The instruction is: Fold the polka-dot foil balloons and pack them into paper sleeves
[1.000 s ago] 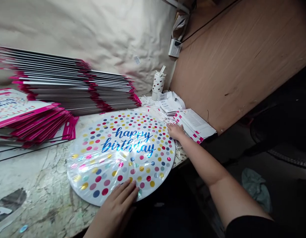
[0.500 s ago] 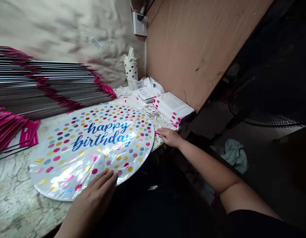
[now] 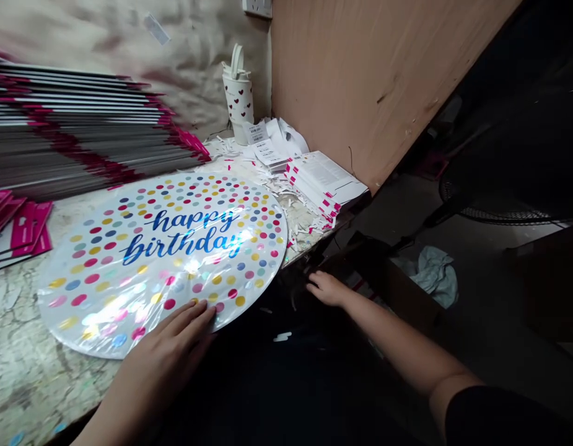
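Observation:
A round white cake board (image 3: pixel 142 285) in shiny clear film lies on the worktop, with coloured dots and "happy birthday" in blue. Its front edge sticks out past the worktop. My left hand (image 3: pixel 174 337) is at that near edge, fingers together on top and the thumb side below the rim, mostly hidden. To the right, my right hand (image 3: pixel 327 288) hangs just off the worktop edge, below its level. Its fingers are slightly apart, and I see nothing in them. Small white paper strips (image 3: pixel 282 337) lie on the dark area below.
Tall stacks of pink-edged packs (image 3: pixel 95 124) stand at the back left. A heart-patterned tumbler (image 3: pixel 240 102), printed labels (image 3: pixel 267 148), paper scraps and a white packet stack (image 3: pixel 328 176) fill the back right corner. A wooden panel (image 3: pixel 360 80) rises there. A fan (image 3: pixel 500 214) and cloth (image 3: pixel 433 275) are right.
My right hand has left the worktop edge beside the board and dropped lower. My left hand stays at the board's near edge. The view has shifted slightly.

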`<action>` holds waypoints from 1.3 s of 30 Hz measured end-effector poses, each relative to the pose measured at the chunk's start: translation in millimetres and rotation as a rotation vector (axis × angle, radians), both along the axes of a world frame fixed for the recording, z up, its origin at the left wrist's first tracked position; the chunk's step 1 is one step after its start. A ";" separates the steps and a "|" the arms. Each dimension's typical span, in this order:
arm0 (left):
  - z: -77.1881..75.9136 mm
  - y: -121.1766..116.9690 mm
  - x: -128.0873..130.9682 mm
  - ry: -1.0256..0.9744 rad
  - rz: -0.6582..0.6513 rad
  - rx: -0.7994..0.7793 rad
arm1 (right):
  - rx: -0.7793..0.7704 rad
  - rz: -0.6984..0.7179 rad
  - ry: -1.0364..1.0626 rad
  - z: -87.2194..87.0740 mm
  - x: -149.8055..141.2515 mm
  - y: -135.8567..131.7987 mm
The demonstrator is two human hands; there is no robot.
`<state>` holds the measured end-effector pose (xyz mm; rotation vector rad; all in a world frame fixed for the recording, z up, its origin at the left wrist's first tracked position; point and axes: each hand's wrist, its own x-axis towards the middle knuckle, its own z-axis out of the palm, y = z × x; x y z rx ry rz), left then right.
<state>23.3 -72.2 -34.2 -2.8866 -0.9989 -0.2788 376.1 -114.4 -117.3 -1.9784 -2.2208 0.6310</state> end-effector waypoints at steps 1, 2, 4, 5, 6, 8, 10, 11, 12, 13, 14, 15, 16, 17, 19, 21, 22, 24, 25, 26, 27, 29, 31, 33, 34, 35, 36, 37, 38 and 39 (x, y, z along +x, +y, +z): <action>0.6 0.1 0.8 0.003 -0.003 -0.002 | -0.082 0.010 -0.021 -3.1 2.3 3.8; 1.2 0.1 1.7 0.004 -0.003 0.000 | -0.158 0.017 -0.045 -5.2 4.5 7.8; 2.6 -0.3 3.5 0.003 -0.003 0.013 | -0.265 0.009 -0.101 -5.2 7.6 14.8; 3.3 -0.5 4.2 0.000 -0.001 0.022 | -0.291 -0.004 -0.128 -2.5 7.9 17.3; 4.0 -0.7 4.7 -0.005 -0.002 0.032 | -0.301 -0.016 -0.150 2.2 7.0 18.9; 4.9 -1.2 4.8 -0.016 -0.019 0.055 | -0.283 -0.013 -0.162 17.6 1.3 18.8; 5.2 -1.7 4.1 -0.028 -0.057 0.086 | -0.247 0.045 -0.119 38.6 -10.0 15.7; 5.3 -2.0 3.6 -0.039 -0.079 0.099 | -0.215 0.089 -0.078 49.9 -17.7 13.8; 5.6 -2.4 3.3 -0.051 -0.094 0.106 | -0.155 0.141 -0.025 60.8 -26.5 12.3; 6.4 -2.9 3.2 -0.063 -0.098 0.107 | -0.061 0.197 0.035 70.7 -36.1 11.5; 7.7 -3.6 3.6 -0.077 -0.093 0.098 | 0.063 0.257 0.094 79.2 -46.2 12.0; 9.5 -4.3 4.3 -0.095 -0.078 0.081 | 0.200 0.318 0.144 86.0 -56.5 13.7; 11.8 -5.1 5.4 -0.115 -0.060 0.055 | 0.331 0.383 0.179 90.8 -66.8 16.7; 14.2 -5.7 6.7 -0.135 -0.039 0.018 | 0.430 0.453 0.197 93.9 -76.8 21.0; 18.3 -6.4 9.4 -0.172 -0.004 -0.073 | 0.514 0.592 0.185 95.6 -95.1 31.9; 20.3 -5.9 10.9 -0.188 0.034 -0.172 | 0.507 0.699 0.157 94.6 -109.5 43.7; 20.6 -5.1 10.9 -0.190 0.057 -0.218 | 0.485 0.727 0.150 94.1 -114.7 49.2; 21.3 -2.3 9.4 -0.199 0.120 -0.315 | 0.409 0.738 0.162 94.4 -120.9 59.0; 22.3 0.0 8.0 -0.209 0.159 -0.379 | 0.355 0.732 0.185 95.2 -122.3 63.3; 24.0 3.0 6.3 -0.223 0.195 -0.459 | 0.298 0.721 0.216 96.3 -122.8 67.2; 26.4 6.6 4.6 -0.236 0.222 -0.555 | 0.241 0.705 0.250 97.6 -122.8 70.9; 32.8 15.5 1.8 -0.241 0.241 -0.753 | 0.129 0.670 0.316 100.1 -122.3 77.6; 39.1 25.3 0.7 -0.231 0.263 -0.898 | 0.031 0.629 0.363 102.5 -122.2 83.4; 42.5 33.9 1.5 -0.234 0.338 -0.972 | -0.053 0.594 0.382 105.9 -123.5 87.9; 42.9 37.3 2.3 -0.245 0.381 -0.997 | -0.095 0.583 0.383 108.2 -124.9 89.6; 42.6 40.1 3.1 -0.257 0.411 -1.022 | -0.137 0.576 0.381 110.9 -126.9 90.9; 41.8 42.3 3.6 -0.267 0.427 -1.042 | -0.176 0.572 0.378 113.7 -129.6 91.7; 40.8 43.8 3.7 -0.275 0.431 -1.054 | -0.205 0.572 0.377 116.2 -132.9 92.2; 39.7 44.8 3.5 -0.281 0.427 -1.061 | -0.218 0.576 0.372 118.1 -136.5 92.3; 38.9 45.3 2.9 -0.282 0.420 -1.062 | -0.210 0.580 0.360 119.1 -140.3 92.1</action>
